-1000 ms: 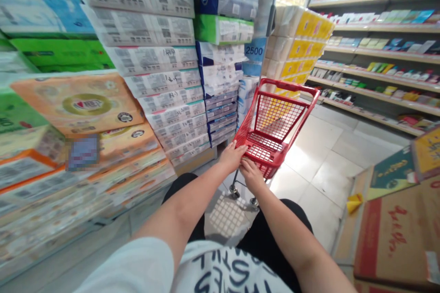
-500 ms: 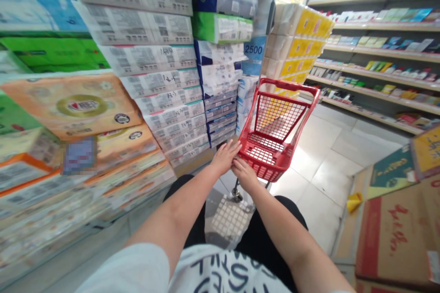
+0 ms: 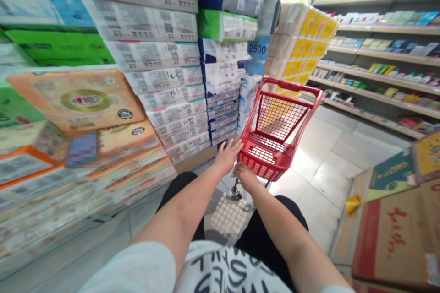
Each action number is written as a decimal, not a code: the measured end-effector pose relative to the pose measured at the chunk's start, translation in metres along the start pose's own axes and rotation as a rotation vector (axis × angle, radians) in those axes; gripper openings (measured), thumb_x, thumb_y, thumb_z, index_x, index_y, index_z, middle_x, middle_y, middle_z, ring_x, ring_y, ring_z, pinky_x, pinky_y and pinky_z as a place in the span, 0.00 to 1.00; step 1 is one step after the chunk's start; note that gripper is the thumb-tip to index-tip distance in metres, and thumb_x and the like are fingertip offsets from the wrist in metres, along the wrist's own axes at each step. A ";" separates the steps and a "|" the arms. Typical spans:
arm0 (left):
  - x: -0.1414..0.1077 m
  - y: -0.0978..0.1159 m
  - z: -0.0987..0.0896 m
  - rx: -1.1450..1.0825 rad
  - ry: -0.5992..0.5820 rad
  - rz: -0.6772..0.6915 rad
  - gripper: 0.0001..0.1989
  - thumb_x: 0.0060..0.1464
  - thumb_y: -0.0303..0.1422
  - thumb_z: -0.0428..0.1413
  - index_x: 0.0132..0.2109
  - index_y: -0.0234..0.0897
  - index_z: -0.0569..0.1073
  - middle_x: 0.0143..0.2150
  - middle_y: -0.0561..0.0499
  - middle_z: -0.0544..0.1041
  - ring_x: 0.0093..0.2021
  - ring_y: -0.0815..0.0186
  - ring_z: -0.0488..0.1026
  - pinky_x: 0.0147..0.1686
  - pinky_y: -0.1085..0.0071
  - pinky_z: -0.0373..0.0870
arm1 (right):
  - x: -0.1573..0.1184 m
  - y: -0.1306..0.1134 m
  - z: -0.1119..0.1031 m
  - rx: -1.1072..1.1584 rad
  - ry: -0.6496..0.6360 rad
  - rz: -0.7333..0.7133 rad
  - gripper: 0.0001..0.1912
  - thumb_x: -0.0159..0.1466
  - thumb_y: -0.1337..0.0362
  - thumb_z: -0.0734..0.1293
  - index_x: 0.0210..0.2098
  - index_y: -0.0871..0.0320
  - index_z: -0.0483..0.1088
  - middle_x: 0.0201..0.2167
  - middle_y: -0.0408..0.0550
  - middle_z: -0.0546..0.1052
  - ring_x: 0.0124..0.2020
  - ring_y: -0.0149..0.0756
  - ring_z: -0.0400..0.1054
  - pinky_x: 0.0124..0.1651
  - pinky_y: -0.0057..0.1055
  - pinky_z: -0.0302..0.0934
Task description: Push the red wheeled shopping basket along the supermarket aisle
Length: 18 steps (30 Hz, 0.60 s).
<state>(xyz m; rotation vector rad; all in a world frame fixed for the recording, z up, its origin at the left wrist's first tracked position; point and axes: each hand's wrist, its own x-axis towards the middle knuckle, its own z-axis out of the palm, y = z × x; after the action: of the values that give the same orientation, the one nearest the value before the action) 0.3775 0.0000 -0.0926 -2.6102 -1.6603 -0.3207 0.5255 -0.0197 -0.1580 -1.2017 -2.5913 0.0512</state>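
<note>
A red plastic shopping cart (image 3: 273, 171) stands in front of me, its basket of open grid and its handle on the far side. My left hand (image 3: 228, 155) is stretched toward the cart's near left corner with its fingers spread; whether the fingertips touch the rim I cannot tell. Just below it, my right hand (image 3: 246, 176) is closed, fingers curled, close against the cart's near side. A small pale bit shows at its fingertips, too small to name.
Tall stacks of wrapped paper packs (image 3: 172, 75) rise on the left, with an orange tissue pack (image 3: 82, 100) nearer me. Yellow-and-white packs (image 3: 302, 41) stand behind the cart. Stocked shelves (image 3: 381, 48) line the back right; cardboard boxes (image 3: 388, 238) sit at the right.
My left hand's fingers have spread and lifted slightly. My right hand has drawn down a little and its fingers have curled in, apart from the left hand. The view has shifted slightly.
</note>
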 end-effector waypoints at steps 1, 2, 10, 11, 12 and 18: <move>0.000 0.001 0.000 -0.004 0.001 -0.003 0.38 0.54 0.21 0.46 0.69 0.47 0.48 0.72 0.54 0.49 0.71 0.57 0.41 0.66 0.49 0.41 | -0.001 0.000 -0.001 -0.009 0.035 -0.004 0.14 0.67 0.71 0.58 0.43 0.57 0.75 0.51 0.54 0.73 0.58 0.41 0.60 0.55 0.36 0.63; 0.000 0.001 0.001 -0.007 0.002 -0.004 0.37 0.55 0.23 0.47 0.69 0.48 0.48 0.71 0.54 0.49 0.71 0.57 0.41 0.66 0.49 0.41 | -0.002 0.000 -0.002 -0.022 0.082 -0.005 0.15 0.67 0.71 0.57 0.45 0.57 0.74 0.53 0.54 0.71 0.59 0.42 0.59 0.55 0.37 0.63; 0.002 0.001 0.003 -0.014 0.013 -0.020 0.36 0.57 0.26 0.47 0.69 0.51 0.47 0.71 0.55 0.49 0.71 0.57 0.42 0.66 0.47 0.40 | -0.006 0.005 -0.009 -0.031 0.393 -0.123 0.14 0.68 0.71 0.58 0.45 0.58 0.74 0.52 0.53 0.72 0.60 0.41 0.60 0.60 0.39 0.62; 0.002 0.001 0.003 -0.011 0.011 -0.021 0.36 0.57 0.26 0.47 0.69 0.51 0.47 0.71 0.55 0.49 0.71 0.57 0.42 0.66 0.47 0.40 | -0.007 0.005 -0.009 -0.028 0.400 -0.118 0.14 0.68 0.72 0.58 0.45 0.58 0.74 0.51 0.53 0.73 0.58 0.41 0.62 0.58 0.38 0.63; 0.002 0.002 0.002 -0.007 0.009 -0.024 0.36 0.57 0.25 0.47 0.69 0.51 0.48 0.71 0.55 0.49 0.71 0.57 0.42 0.66 0.47 0.39 | -0.007 0.006 -0.010 -0.024 0.399 -0.119 0.14 0.68 0.72 0.57 0.43 0.58 0.74 0.49 0.53 0.74 0.56 0.40 0.63 0.56 0.36 0.64; 0.000 0.002 0.000 -0.027 0.007 -0.015 0.34 0.59 0.26 0.45 0.69 0.50 0.48 0.72 0.55 0.48 0.71 0.56 0.43 0.66 0.46 0.41 | -0.011 0.007 -0.024 -0.005 0.607 -0.141 0.14 0.68 0.71 0.58 0.48 0.60 0.73 0.54 0.54 0.72 0.62 0.40 0.58 0.63 0.40 0.56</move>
<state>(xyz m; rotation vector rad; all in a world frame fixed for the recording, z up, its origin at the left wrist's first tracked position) 0.3796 -0.0009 -0.0920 -2.6140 -1.6864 -0.3548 0.5442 -0.0257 -0.1390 -0.8577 -2.1249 -0.3022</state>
